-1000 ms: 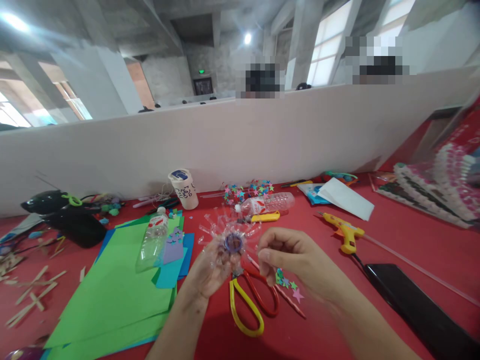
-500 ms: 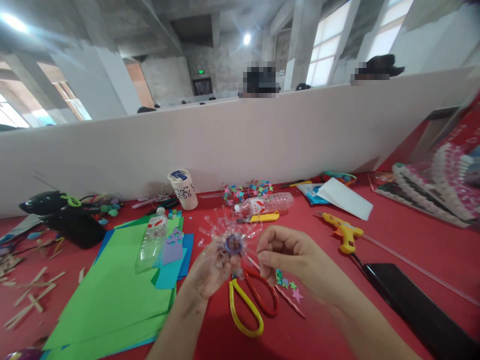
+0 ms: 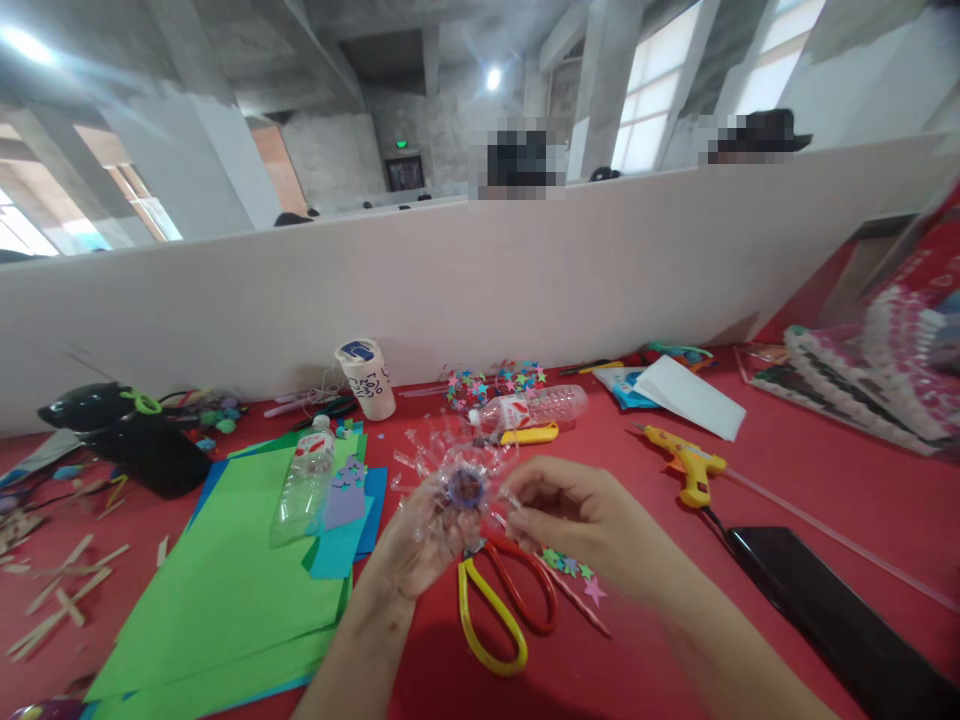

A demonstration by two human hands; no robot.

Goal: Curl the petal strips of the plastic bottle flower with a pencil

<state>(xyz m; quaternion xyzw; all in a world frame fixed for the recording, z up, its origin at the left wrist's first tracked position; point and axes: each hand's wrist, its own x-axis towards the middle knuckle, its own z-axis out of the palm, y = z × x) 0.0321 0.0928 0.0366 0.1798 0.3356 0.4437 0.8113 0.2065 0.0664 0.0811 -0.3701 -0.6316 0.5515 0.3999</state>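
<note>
My left hand (image 3: 424,545) is closed around a clear plastic bottle piece (image 3: 442,455), cut into many thin strips that fan outward. A bluish ring (image 3: 466,488) marks its round middle, which faces up. On the right side of the fan, my right hand (image 3: 566,510) pinches the end of one clear strip between thumb and fingers. Beneath both hands lie scissors (image 3: 491,655) with one yellow and one red handle; their blades are mostly hidden. A pink twisted stick (image 3: 581,605) and small foam stars (image 3: 570,566) lie beside them.
Green paper sheets (image 3: 225,590) with a clear bottle (image 3: 304,480) lie left. Behind my hands are another bottle (image 3: 529,408), a yellow cutter (image 3: 529,434) and a white cup (image 3: 366,380). A yellow glue gun (image 3: 686,465) and black slab (image 3: 817,600) lie right; a white partition (image 3: 450,290) stands behind.
My right hand has moved slightly left to the fan's edge and now pinches a strip. The bottle piece has shifted a little in my left hand.
</note>
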